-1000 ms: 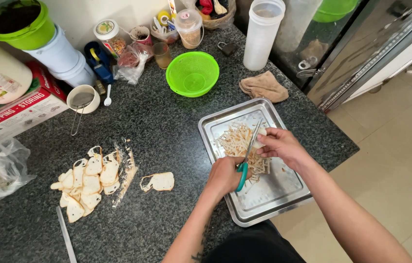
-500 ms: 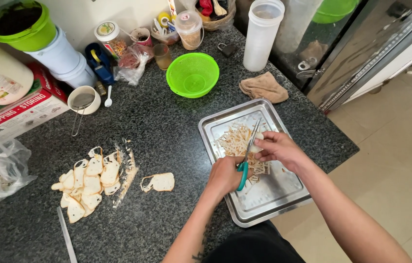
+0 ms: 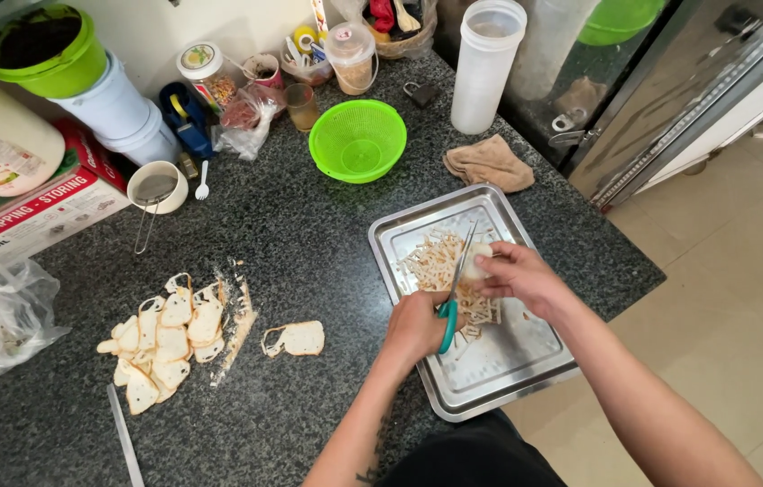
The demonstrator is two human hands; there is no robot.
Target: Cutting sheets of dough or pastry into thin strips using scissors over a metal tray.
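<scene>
Bread slices (image 3: 170,338), pale and thin, lie in a loose heap on the dark speckled counter (image 3: 309,243) well to the left of the steel tray (image 3: 508,379), with one single slice (image 3: 296,339) apart from the heap and nearer the tray, as if kept within reach for cutting. Behind that heap, farther from the person, a small strainer cup (image 3: 156,188) stands by a red box (image 3: 34,212), and a green colander (image 3: 357,141) sits just beyond the tray's far left corner. The tray itself lies at the counter's near right edge, directly under both hands, so that what falls from the blades lands inside it; a pile of thin bread strips (image 3: 436,271) already covers its far half. The left hand (image 3: 418,325) has its fingers closed through the teal handles of a pair of scissors (image 3: 455,284), blades pointing away from the person over the strips. The right hand (image 3: 512,275) has its fingers clamped on a pale piece of bread (image 3: 476,261), held against the blades above the tray's middle. Beyond the tray's far right corner lie a crumpled brown cloth (image 3: 488,162) and a tall white container (image 3: 485,68).
</scene>
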